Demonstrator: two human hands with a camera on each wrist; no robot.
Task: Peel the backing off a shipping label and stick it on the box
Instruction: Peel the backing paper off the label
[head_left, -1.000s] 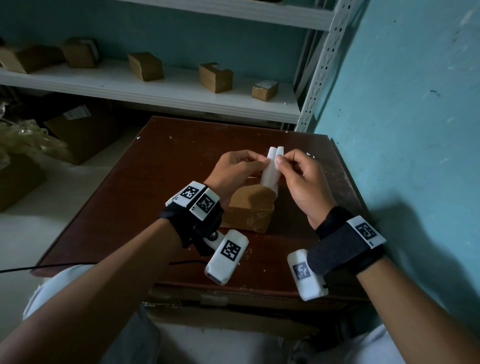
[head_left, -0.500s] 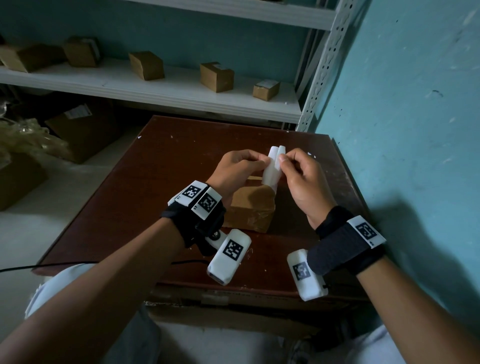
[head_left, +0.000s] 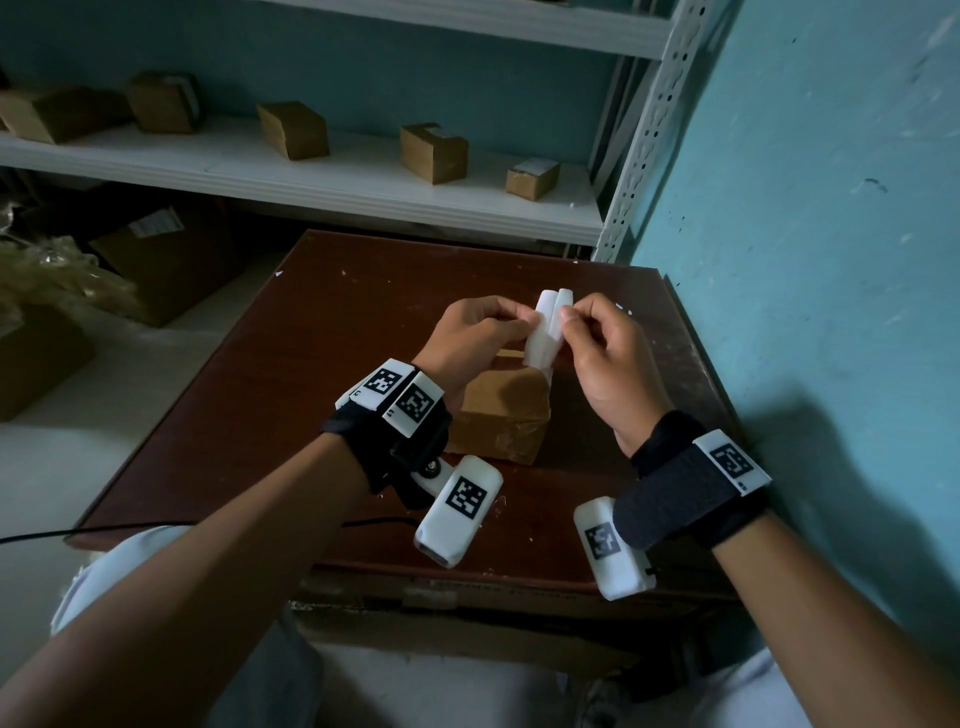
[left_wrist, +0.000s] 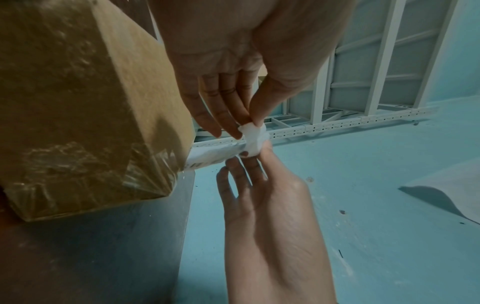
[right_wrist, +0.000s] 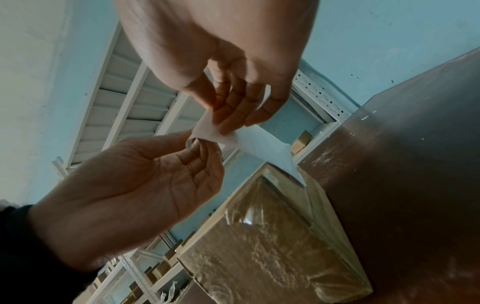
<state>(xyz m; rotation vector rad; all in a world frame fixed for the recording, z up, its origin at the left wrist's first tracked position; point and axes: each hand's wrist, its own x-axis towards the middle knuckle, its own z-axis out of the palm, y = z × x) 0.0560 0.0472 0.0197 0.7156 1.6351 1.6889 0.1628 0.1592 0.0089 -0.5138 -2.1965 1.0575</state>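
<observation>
A small white shipping label is held upright above a brown cardboard box wrapped in clear tape, which stands on the dark wooden table. My left hand pinches the label's left side near the top. My right hand pinches its right side. The label's top shows two white lobes side by side. In the left wrist view the left hand and right hand meet on the crumpled label beside the box. The right wrist view shows the label hanging over the box.
A white shelf behind the table carries several small cardboard boxes. The teal wall runs close along the table's right edge. Larger cartons and crumpled plastic sit on the floor at left. A black cable crosses the table's near edge.
Almost nothing differs. Both hands have stayed above the box with the label, their fingertips shifting only slightly at its top edge.
</observation>
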